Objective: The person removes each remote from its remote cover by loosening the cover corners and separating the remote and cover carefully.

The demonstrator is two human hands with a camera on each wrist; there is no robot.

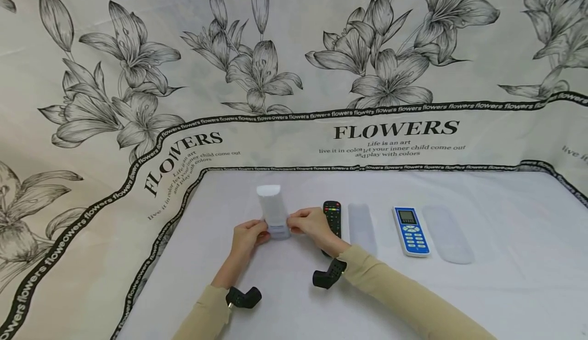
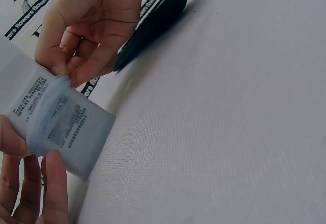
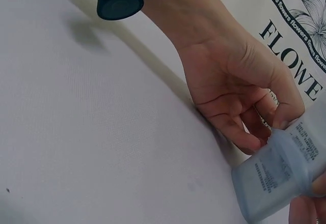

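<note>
A white remote control (image 1: pixel 272 207) stands tilted up on the table, with printed text on the side that faces me. Around its lower end sits a translucent bluish silicone cover (image 1: pixel 279 234), its rim bunched across the printed label in both wrist views. With thumb and fingers my left hand (image 1: pixel 248 237) pinches the rim of the cover on the left. On the opposite side, my right hand (image 1: pixel 314 226) pinches the same rim between thumb and index finger. The upper part of the remote is bare.
Behind my right hand lies a black remote control (image 1: pixel 333 215), partly hidden. To its right are a clear cover (image 1: pixel 361 227), a blue and white remote control (image 1: pixel 412 233) and another clear cover (image 1: pixel 447 235). A flower-printed cloth (image 1: pixel 285 141) rises behind the white table.
</note>
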